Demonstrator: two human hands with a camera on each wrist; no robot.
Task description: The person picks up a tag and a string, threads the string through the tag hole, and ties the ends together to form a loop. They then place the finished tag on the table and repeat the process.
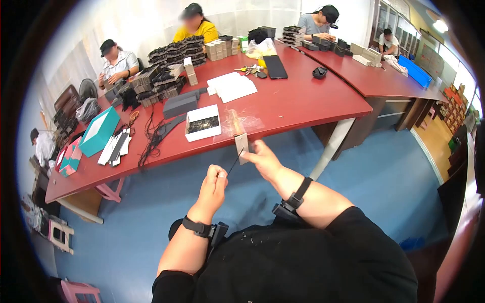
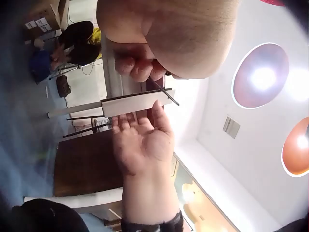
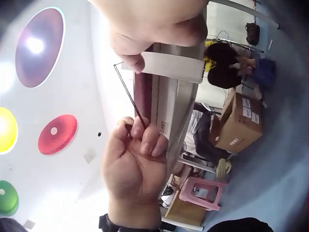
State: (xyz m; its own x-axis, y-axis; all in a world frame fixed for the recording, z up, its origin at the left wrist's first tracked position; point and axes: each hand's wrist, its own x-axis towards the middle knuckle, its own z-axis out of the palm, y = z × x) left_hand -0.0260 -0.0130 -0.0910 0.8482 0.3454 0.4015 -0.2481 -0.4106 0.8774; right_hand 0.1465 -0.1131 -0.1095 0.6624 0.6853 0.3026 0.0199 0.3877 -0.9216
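In front of the table's near edge, a narrow pale card (image 1: 242, 144) stands upright in the head view. My right hand (image 1: 267, 161) holds it, the thumb (image 3: 136, 64) lying on its face in the right wrist view and the fingers on its other side. To the left, my left hand (image 1: 212, 186) has its fingers curled round a thin dark cord (image 3: 129, 94). That cord runs, doubled, from the left fingers to the card's end by the right thumb. Part of the cord is hidden inside the left hand.
On the red table (image 1: 303, 101) sit a white box (image 1: 203, 132) with dark bits, white sheets (image 1: 233, 88), a black phone (image 1: 275, 67), keys (image 1: 252, 69) and a teal box (image 1: 99, 131). Stacks of grey pieces (image 1: 174, 53) stand behind. Several people sit around the tables.
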